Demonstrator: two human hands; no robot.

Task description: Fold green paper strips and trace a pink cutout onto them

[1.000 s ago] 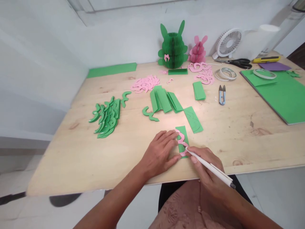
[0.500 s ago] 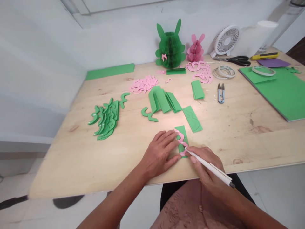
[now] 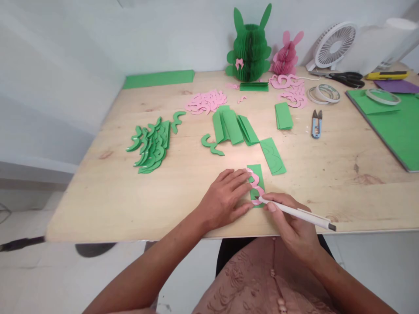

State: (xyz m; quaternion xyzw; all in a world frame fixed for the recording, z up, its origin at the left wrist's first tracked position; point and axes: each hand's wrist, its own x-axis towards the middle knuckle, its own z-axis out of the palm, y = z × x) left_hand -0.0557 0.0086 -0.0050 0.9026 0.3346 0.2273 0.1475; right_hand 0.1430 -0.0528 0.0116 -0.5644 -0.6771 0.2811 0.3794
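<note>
A small green paper strip point(image 3: 257, 172) lies near the table's front edge with a curvy pink paper template point(image 3: 256, 186) on top of it. My left hand point(image 3: 225, 198) lies flat, fingers stretched out, pressing the template and strip down. My right hand point(image 3: 293, 222) is closed on a white pen point(image 3: 296, 213) whose tip touches the lower end of the pink template.
On the wooden table point(image 3: 108, 196) lie cut green shapes point(image 3: 150, 146), folded green strips point(image 3: 234, 126), pink cutouts point(image 3: 206, 101), snips point(image 3: 316, 123), tape rolls point(image 3: 322, 93), scissors point(image 3: 347, 79) and green sheets point(image 3: 393, 124). Green point(image 3: 250, 46) and pink point(image 3: 288, 54) paper rabbits and a fan point(image 3: 334, 43) stand at the back.
The view has shifted and tilted lower. My right hand has turned the pen flatter, its tip staying at the template's lower end. My left hand stays pressed on the paper.
</note>
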